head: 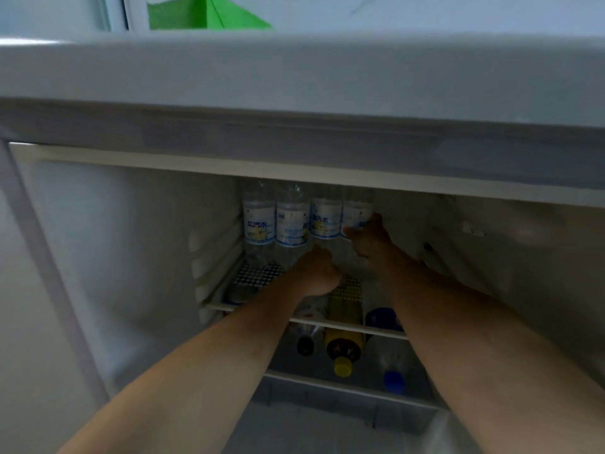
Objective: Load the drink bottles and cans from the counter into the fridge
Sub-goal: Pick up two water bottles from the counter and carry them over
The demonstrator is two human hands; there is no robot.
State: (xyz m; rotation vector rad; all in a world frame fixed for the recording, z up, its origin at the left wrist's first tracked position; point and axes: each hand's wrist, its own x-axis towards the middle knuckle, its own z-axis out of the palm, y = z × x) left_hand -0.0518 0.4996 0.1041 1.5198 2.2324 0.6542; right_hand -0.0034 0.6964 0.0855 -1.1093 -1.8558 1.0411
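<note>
Head view: both arms stretched deep into the fridge (98, 257). Right hand (368, 239) curled round the rightmost water bottle (355, 213) in a row of four on the shelf (262, 276). Left hand (316, 271) closed low at the third bottle (324, 221), grip unclear. Free shelf room right of the row. More bottles lying below.

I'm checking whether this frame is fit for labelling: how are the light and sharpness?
Head view: the fridge interior is dim and softly blurred; the water bottles have unreadable labels; both the left hand and right hand are in shadow; wide-angle bending shows at the edges.
</note>
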